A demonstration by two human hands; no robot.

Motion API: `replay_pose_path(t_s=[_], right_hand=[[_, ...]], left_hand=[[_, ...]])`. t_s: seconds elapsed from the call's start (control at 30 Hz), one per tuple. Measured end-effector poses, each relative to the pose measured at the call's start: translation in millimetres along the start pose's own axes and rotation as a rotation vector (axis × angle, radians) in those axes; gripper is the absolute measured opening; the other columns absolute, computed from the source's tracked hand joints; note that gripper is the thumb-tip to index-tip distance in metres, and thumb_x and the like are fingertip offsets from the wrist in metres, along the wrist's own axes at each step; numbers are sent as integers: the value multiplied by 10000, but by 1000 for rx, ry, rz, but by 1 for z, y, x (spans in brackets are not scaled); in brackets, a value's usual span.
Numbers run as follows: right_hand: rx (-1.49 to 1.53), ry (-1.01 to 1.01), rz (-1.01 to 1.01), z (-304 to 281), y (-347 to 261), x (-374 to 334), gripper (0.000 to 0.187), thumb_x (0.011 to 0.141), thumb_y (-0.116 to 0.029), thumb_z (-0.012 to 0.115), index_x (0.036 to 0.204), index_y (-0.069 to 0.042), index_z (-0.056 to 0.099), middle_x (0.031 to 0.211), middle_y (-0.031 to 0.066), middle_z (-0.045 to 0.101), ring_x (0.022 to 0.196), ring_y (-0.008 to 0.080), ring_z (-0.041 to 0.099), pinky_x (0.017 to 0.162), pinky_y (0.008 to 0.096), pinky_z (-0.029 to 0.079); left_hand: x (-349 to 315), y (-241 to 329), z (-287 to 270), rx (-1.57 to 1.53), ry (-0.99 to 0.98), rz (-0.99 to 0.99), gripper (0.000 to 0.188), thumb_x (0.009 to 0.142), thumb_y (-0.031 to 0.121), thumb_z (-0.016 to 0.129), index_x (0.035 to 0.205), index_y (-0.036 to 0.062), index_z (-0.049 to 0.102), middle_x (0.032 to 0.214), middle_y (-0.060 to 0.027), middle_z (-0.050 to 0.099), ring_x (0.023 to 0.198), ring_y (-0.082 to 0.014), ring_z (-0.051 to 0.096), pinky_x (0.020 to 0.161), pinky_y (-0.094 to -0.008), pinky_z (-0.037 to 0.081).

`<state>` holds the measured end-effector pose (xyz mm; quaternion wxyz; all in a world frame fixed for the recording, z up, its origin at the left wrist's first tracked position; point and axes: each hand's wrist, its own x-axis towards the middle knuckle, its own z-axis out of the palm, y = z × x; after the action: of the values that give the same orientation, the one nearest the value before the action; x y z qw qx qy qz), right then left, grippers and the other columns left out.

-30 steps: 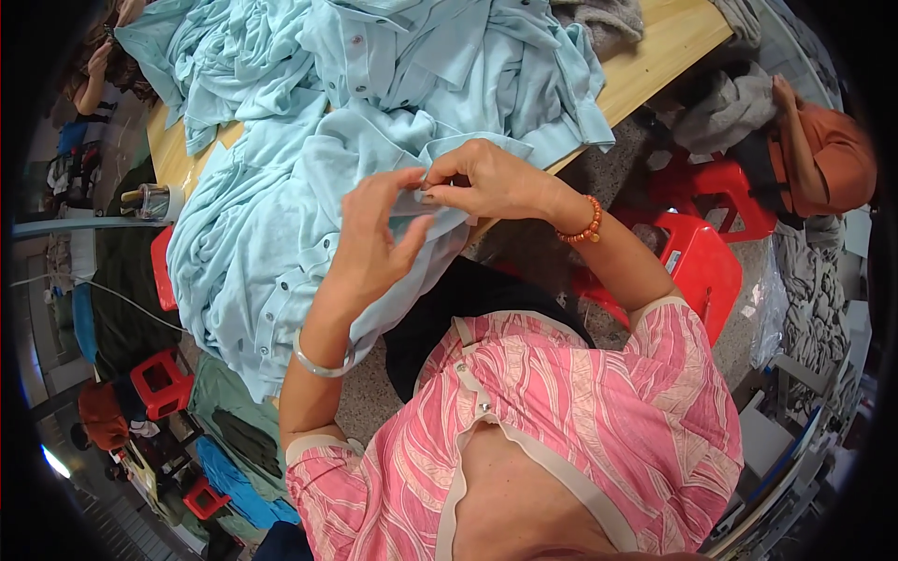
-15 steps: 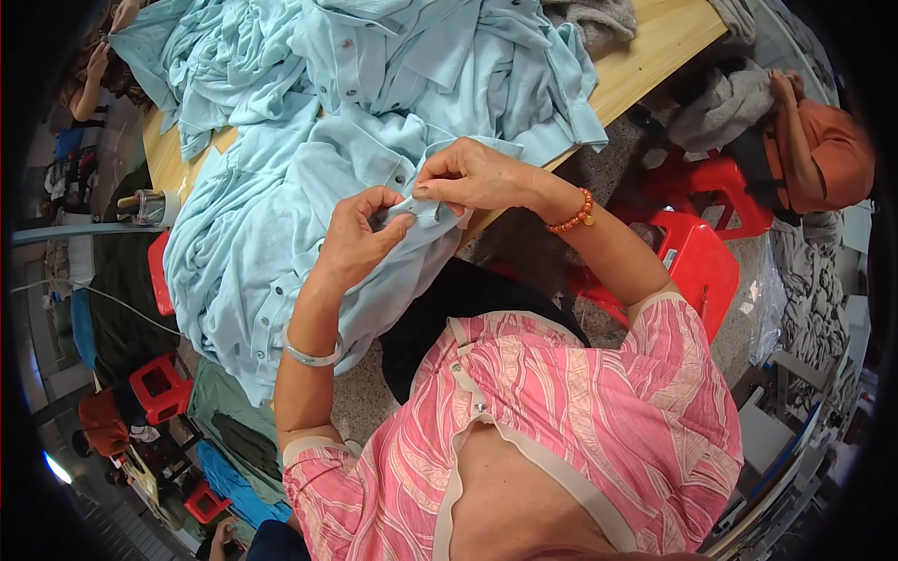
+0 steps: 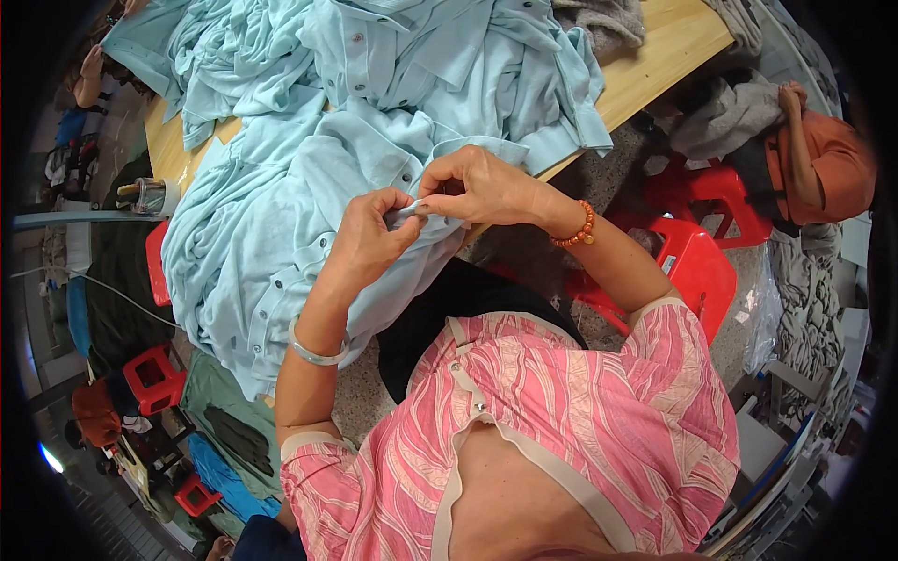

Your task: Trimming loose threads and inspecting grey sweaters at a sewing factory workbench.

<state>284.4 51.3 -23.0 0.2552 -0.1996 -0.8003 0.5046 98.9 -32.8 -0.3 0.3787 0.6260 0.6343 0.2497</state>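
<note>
Pale-blue buttoned garment (image 3: pixel 253 234), heaped on the tabletop (image 3: pixel 669 42), drapes over its near edge, where the left hand (image 3: pixel 365 234) and right hand (image 3: pixel 482 187) both pinch its cloth, fingertips close together. By the tabletop's left edge, a clear container (image 3: pixel 152 200) holds slim items, too small to identify. Right of the tabletop, a red stool (image 3: pixel 702 280) bears a whitish label (image 3: pixel 669 263), unreadable.

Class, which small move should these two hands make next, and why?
Perhaps the left hand should hold steady while the right hand eases outward, flattening the pale blue garment between them, since both pinch its cloth close together.
</note>
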Motion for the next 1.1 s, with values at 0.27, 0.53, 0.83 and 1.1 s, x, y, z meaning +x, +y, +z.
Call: replay_pose_path(t_s=[0.27,0.53,0.83,1.1], right_hand=[[77,14,-5,10,11,-4,212,821,-173,658,883,28,637,725,34,636,635,69,532,569,245,444],[364,-89,276,3,17,3,240,845,-202,644,883,35,651,691,18,601,544,64,513,513,225,429],[274,-99,256,3,12,0,255,837,-237,685,873,12,643,672,-5,576,561,51,502,523,215,417],[-43,30,-34,18,8,-7,254,799,-206,656,881,32,626,738,111,617,657,180,566,609,295,451]], left_hand=[[1,0,0,83,-6,-32,152,775,102,658,847,-27,625,690,-1,570,608,-54,447,546,-240,380],[5,-16,-5,-306,-69,-71,225,810,43,658,1017,-23,598,908,-16,618,820,-60,543,739,-206,446],[6,-16,3,-84,-30,-54,228,784,168,711,873,-26,628,739,-5,591,640,-43,458,546,-234,377],[0,-17,9,100,43,56,250,770,185,689,805,-52,619,626,-95,534,597,-103,477,540,-283,383]])
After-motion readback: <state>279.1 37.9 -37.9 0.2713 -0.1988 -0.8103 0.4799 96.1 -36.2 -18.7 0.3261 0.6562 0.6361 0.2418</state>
